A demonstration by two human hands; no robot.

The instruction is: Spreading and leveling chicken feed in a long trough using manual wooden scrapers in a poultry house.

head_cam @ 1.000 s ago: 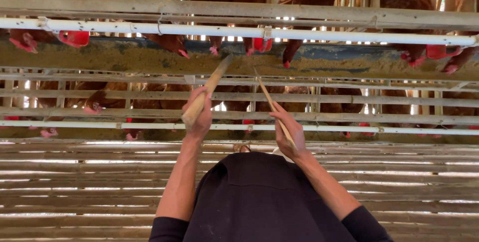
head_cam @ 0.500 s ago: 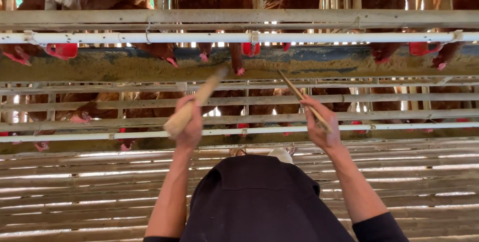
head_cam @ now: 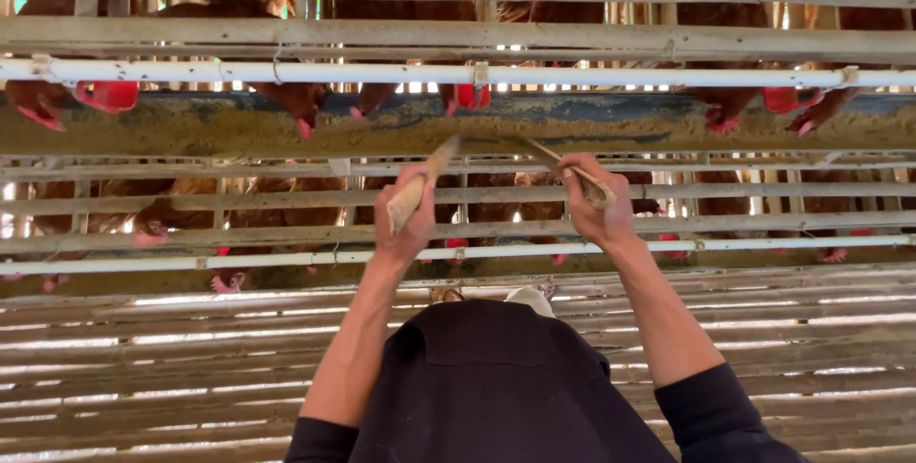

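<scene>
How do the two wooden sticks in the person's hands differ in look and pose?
The stick in the left hand is thicker and paler, leaning up to the right; the stick in the right hand is thinner and darker, leaning up to the left. The left stick shows a broad butt end below the fingers; the right stick shows little. Both tips reach the feed trough.

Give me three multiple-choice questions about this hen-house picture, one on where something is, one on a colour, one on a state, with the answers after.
1. Where do the tips of the two wooden sticks reach?
A. the feed trough
B. the floor
C. the roof

2. What colour are the hens?
A. white
B. reddish brown
C. black

3. How does the right hand stand?
A. open and flat
B. closed around a stick
C. resting on the pipe

Answers: 1 A, both tips point into the feed trough. 2 B, their feathers are reddish brown. 3 B, its fingers wrap a stick, as do the left hand's.
</scene>
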